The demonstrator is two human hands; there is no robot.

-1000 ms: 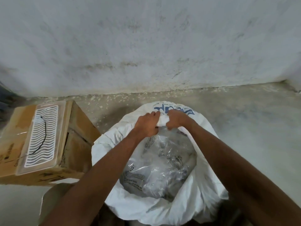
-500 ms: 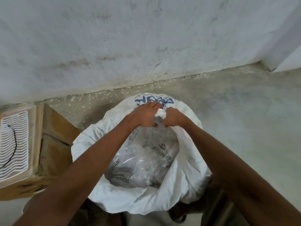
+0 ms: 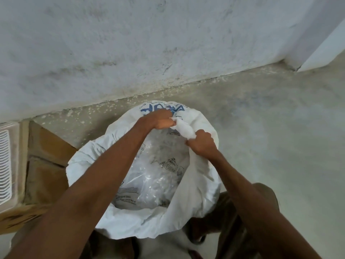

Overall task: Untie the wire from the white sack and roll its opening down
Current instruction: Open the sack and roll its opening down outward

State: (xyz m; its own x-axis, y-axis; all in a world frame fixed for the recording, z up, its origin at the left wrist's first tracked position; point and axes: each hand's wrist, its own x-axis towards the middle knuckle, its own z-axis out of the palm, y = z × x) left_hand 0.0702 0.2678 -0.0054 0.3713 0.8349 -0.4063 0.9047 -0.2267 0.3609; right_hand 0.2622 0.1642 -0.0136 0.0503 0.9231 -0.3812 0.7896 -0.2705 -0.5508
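The white sack stands on the floor in front of me, its mouth wide and its rim folded outward, blue lettering on the far side. Inside lies a clear plastic inner bag with black print. Its gathered neck stretches between my hands. My left hand grips the neck's far end at the sack's back rim. My right hand is closed on the neck's near end, lower and to the right. No wire shows on the sack.
A brown cardboard box stands just left of the sack, with a white ribbed plastic tray on top. A rough grey wall runs close behind. Bare concrete floor spreads to the right. My knee is under the right forearm.
My hands, close together at the bag's neck before, have drawn apart; the right hand moved down and right, stretching the twisted neck. The view has shifted right, pushing the box toward the left edge.
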